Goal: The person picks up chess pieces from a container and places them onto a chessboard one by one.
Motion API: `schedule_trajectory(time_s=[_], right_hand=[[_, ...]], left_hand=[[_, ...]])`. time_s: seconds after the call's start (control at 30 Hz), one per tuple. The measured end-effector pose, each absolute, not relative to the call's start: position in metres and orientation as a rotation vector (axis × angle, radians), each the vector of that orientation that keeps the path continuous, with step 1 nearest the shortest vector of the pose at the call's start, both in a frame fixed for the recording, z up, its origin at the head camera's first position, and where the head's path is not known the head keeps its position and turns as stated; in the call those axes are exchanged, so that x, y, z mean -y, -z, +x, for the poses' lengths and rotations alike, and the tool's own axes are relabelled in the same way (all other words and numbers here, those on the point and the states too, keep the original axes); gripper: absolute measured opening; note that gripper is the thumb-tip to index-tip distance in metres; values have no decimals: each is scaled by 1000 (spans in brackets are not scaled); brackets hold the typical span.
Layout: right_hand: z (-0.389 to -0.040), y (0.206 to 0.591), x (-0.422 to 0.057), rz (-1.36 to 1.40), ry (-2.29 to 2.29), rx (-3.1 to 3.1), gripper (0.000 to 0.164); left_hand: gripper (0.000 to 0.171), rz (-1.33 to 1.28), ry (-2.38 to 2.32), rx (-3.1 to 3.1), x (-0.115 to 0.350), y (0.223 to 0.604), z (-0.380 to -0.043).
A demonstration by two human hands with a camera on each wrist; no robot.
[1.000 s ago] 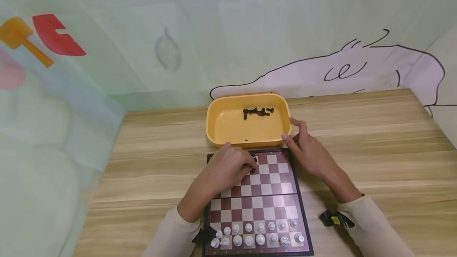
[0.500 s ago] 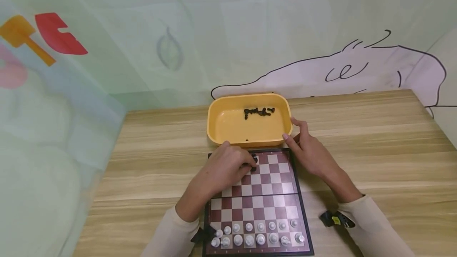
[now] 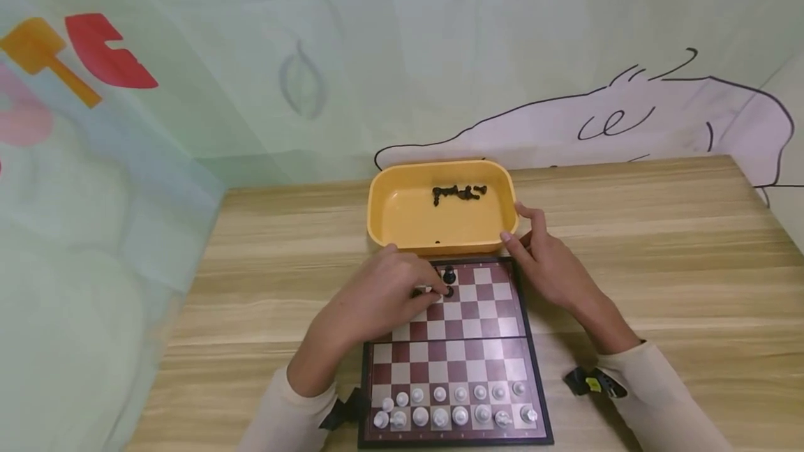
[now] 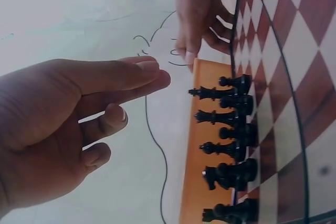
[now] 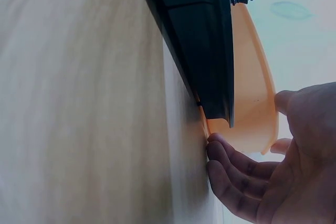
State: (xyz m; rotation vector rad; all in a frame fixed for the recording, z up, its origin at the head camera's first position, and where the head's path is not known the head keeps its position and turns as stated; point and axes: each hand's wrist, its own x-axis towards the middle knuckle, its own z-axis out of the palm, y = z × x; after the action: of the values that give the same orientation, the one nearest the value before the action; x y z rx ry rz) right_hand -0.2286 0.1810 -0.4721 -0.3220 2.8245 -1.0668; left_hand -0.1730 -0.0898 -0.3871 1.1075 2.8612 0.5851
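My left hand (image 3: pixel 383 291) hovers over the far left half of a chessboard (image 3: pixel 463 351), its fingertips beside a black pawn (image 3: pixel 449 291). In the left wrist view, a gap separates these fingertips from the upright black chess pieces (image 4: pixel 215 116), and nothing shows between thumb and fingers. A black piece (image 3: pixel 449 275) stands just behind that pawn; the left hand hides others in the head view. With thumb and bent index finger, my right hand (image 3: pixel 553 270) holds the near right corner of a yellow tray (image 3: pixel 379 215). Its other fingers (image 5: pixel 236 182) hang loosely below.
Several black chess pieces (image 3: pixel 461 192) lie inside the tray, toward its back. White chess pieces (image 3: pixel 440 417) stand in two rows along the board's near edge. The wooden table (image 3: pixel 659 243) meets a printed wall sheet (image 3: pixel 402 54) at its far side.
My left hand has shifted slightly left and toward me, uncovering more of the pawn and the piece behind it. My right hand stays at the tray's corner.
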Motion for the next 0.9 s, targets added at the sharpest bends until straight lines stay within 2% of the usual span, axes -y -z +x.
schedule_trajectory(time_s=[0.37,0.67,0.9], right_hand=[[-233,472,-182,-366,1053,-2827,70],[-234,473,-184,-400,1078,-2801,69],[-235,467,-185,-377,1083,-2778,72]], left_hand=[[10,1158,-611,-2818,113,383,-158],[7,1023,-541,-2696,133,385,-117],[5,984,-475,-2597,138,386,-99]])
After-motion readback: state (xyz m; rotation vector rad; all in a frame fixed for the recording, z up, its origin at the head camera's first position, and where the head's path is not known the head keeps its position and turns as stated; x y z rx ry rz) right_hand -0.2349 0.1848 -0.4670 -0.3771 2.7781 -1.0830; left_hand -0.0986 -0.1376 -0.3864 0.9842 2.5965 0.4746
